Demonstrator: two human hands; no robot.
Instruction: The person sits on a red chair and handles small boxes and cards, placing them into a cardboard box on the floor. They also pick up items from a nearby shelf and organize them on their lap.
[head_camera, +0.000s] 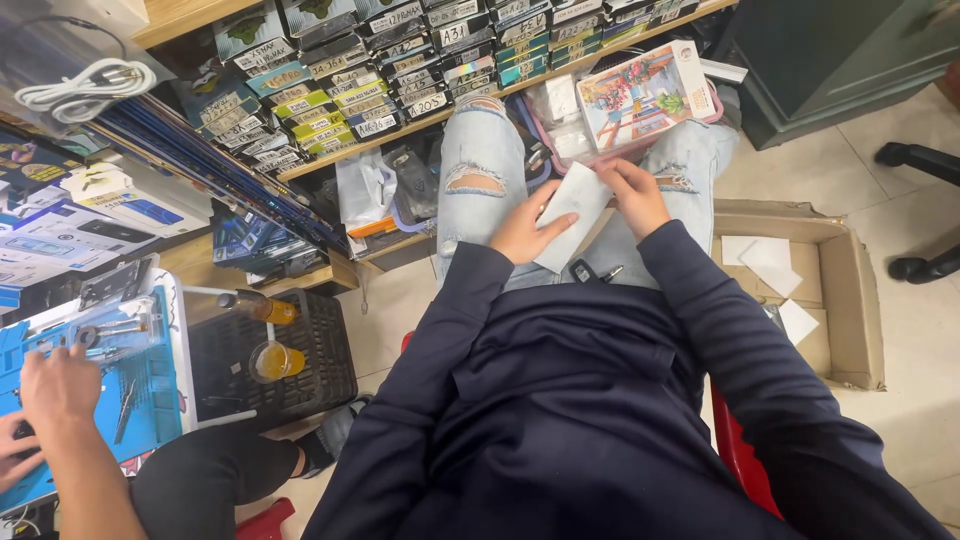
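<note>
A: Where's the white packet (572, 214)?

B: On my lap, over the jeans. Left hand (522, 232) lies flat along its lower edge, right hand (634, 195) pinches the top corner, both grips closed on it. Looks like I'm mid-opening; next needs a careful peel, I'd say.

A: Around it?

B: Pink tray (640, 95) on my knees, cardboard box (830, 300) on the tiled floor, shelves of labelled boxes (420, 60). Someone else's hand (58, 388) over a blue mat.

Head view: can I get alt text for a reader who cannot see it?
A seated person in a dark top and ripped jeans holds a white packet over their lap with the left hand and right hand. A pink basket of boxes rests on their knees; a cardboard box sits on the floor. Another person's hand works on a blue mat.
</note>
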